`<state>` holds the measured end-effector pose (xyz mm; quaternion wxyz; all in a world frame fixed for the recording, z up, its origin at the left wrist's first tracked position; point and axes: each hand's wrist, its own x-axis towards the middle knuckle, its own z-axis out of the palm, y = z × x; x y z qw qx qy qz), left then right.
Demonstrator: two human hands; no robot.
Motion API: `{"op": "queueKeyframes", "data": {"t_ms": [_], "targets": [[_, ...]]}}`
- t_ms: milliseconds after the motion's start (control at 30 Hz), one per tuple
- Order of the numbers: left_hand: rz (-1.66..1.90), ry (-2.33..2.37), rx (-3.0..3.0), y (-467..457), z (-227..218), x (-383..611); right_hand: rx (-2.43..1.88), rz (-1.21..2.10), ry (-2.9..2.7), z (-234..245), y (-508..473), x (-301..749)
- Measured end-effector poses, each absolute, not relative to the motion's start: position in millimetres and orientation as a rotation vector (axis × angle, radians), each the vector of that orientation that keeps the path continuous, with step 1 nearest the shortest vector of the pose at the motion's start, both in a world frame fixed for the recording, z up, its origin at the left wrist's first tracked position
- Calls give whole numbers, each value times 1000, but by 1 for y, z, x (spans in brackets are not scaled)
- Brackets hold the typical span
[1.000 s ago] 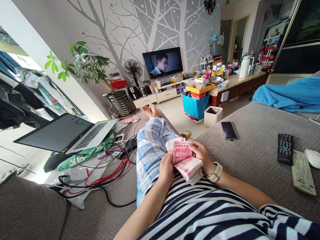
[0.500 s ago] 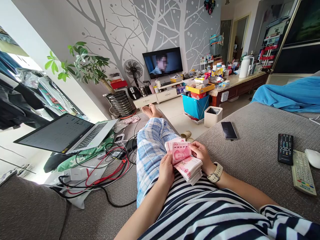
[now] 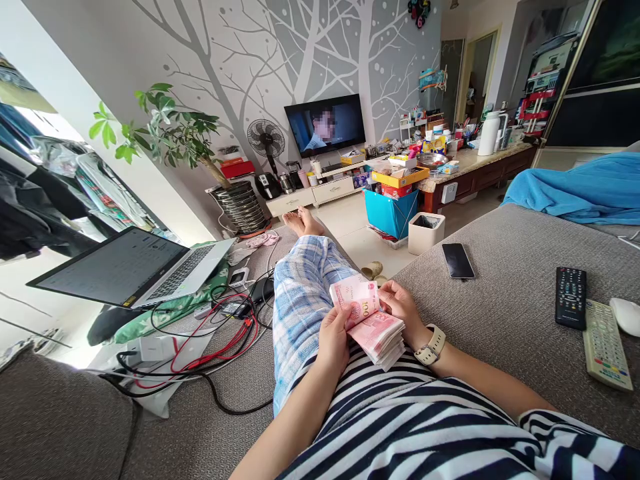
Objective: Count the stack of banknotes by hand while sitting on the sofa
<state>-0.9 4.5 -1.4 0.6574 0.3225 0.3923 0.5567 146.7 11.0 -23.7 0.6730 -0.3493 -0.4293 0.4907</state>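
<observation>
A thick stack of pink 100 banknotes [image 3: 376, 335] is folded over in front of my striped shirt, above my lap. My left hand [image 3: 334, 335] is closed on its left side, the thumb lying over the upper, turned-back notes. At the right side my right hand [image 3: 400, 305] has its fingers bent at the edge of the notes, with thumb and forefinger close together. Part of that hand is hidden behind the stack. A pale watch [image 3: 431, 345] is on my right wrist.
On the sofa to my right lie a phone [image 3: 458, 261], a black remote [image 3: 571, 298], a pale remote [image 3: 607, 347] and a white mouse [image 3: 625, 315]. Left of my legs are tangled cables [image 3: 215, 353] and an open laptop [image 3: 170, 273]. A white bin [image 3: 426, 235] stands ahead.
The top note has turned from its portrait side to one showing a different 100 print, leaning left under my left thumb. Both hands stay nearly in place.
</observation>
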Motion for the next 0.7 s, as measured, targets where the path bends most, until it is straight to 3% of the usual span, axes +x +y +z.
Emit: {"op": "queueKeyframes", "data": {"t_ms": [700], "targets": [[1315,933,749,3,1,1,-810,1140,-973,-29,14,146]]}}
